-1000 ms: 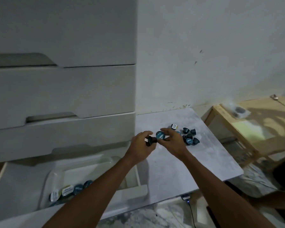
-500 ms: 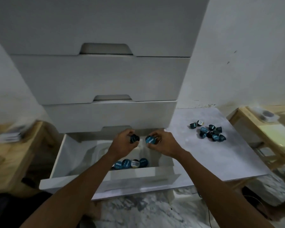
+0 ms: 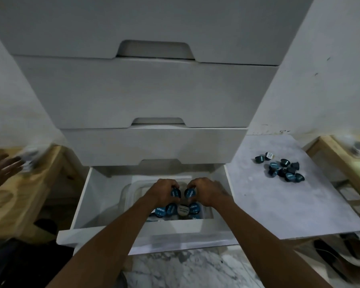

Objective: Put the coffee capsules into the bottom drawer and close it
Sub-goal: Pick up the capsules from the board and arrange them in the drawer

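The white bottom drawer (image 3: 81, 206) stands pulled open below the closed drawers. Inside it sits a clear plastic tray (image 3: 129, 190) with several blue-lidded coffee capsules (image 3: 182, 209) at its near end. My left hand (image 3: 161, 191) grips a blue capsule (image 3: 175, 193) over the tray. My right hand (image 3: 206, 191) grips another blue capsule (image 3: 190, 193) just beside it. Several more dark and blue capsules (image 3: 283, 169) lie in a loose pile on the grey low table (image 3: 279, 204) to the right.
Closed white drawers (image 3: 154, 94) rise above the open one. A wooden table (image 3: 19, 194) stands left, with another person's hand (image 3: 0, 165) over it. A second wooden table (image 3: 341, 159) at the right edge holds a small bag. Marble floor lies below.
Both hands carried their capsules left from the grey table to above the drawer, then lowered them into the tray. The view swung left and centred on the drawer.
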